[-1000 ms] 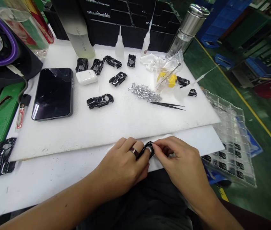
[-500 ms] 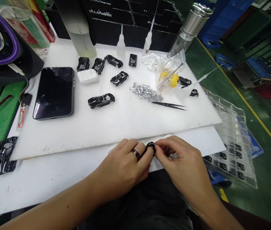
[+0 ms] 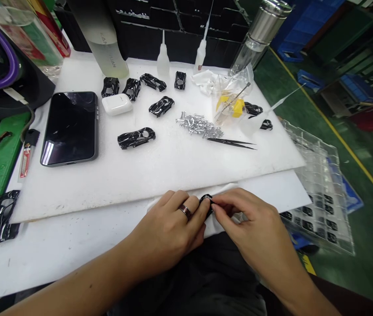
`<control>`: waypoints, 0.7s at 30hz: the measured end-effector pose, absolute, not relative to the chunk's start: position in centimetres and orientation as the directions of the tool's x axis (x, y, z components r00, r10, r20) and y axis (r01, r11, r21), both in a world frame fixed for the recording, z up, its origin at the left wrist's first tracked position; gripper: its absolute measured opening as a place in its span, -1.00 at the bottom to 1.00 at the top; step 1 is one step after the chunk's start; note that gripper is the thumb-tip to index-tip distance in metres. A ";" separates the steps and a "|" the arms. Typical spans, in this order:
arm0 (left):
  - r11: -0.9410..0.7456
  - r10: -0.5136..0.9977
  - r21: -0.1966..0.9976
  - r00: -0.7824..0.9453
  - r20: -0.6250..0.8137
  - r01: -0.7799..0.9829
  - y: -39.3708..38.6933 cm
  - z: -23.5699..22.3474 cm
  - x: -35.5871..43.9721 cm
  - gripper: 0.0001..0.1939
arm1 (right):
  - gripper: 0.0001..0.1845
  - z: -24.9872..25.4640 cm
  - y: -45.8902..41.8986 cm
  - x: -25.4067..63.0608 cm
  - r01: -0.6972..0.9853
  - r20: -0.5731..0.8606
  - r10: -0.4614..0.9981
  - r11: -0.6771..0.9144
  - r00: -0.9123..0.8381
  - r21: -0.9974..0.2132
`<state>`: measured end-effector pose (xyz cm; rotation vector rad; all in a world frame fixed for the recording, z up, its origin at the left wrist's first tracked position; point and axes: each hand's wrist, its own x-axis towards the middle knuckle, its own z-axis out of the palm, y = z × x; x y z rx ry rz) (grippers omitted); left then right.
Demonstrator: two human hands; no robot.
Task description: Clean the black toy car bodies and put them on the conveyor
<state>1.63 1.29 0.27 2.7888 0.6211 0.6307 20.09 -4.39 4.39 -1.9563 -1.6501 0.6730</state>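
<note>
At the near edge of the work surface, my left hand [image 3: 176, 224], with a ring on one finger, is closed around a glossy black toy car body [image 3: 205, 197]. Its index fingertip presses on the car's top, and most of the car is hidden by the fingers. My right hand [image 3: 255, 215] pinches thumb and index finger together against the car's right end; whatever is between those fingertips is too small to make out. A white cloth [image 3: 217, 226] lies under both hands. Beyond them, black tweezers [image 3: 232, 143] rest beside a pile of small silvery screws [image 3: 199, 125].
More black car bodies [image 3: 136, 138] lie on the white foam board [image 3: 173, 166], with a black phone-like device [image 3: 70, 128] and a white earbud case [image 3: 117, 104]. Dropper bottles [image 3: 163, 61] and a steel-topped flask [image 3: 258, 35] stand behind. A clear compartment tray [image 3: 321, 193] sits lower right.
My left index finger has shifted up onto the car's top. The right hand keeps its pinch at the car's end. The whole view has moved slightly.
</note>
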 end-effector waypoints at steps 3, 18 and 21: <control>-0.891 0.441 0.289 0.821 0.362 0.351 1.3 0.3 1.5 -0.59 | -0.85 4.4 -4.3 20.1 0.756 -0.060 0.988 -0.146 0.141 -0.638; -0.884 0.449 0.318 0.810 0.378 0.342 1.3 0.3 1.6 -0.69 | -0.87 4.4 -4.3 20.4 0.804 -0.133 0.989 -0.129 0.063 -0.581; -0.883 0.449 0.330 0.805 0.389 0.333 1.3 0.4 1.7 -0.72 | -0.87 4.3 -4.0 20.3 0.811 -0.138 0.985 -0.161 0.099 -0.563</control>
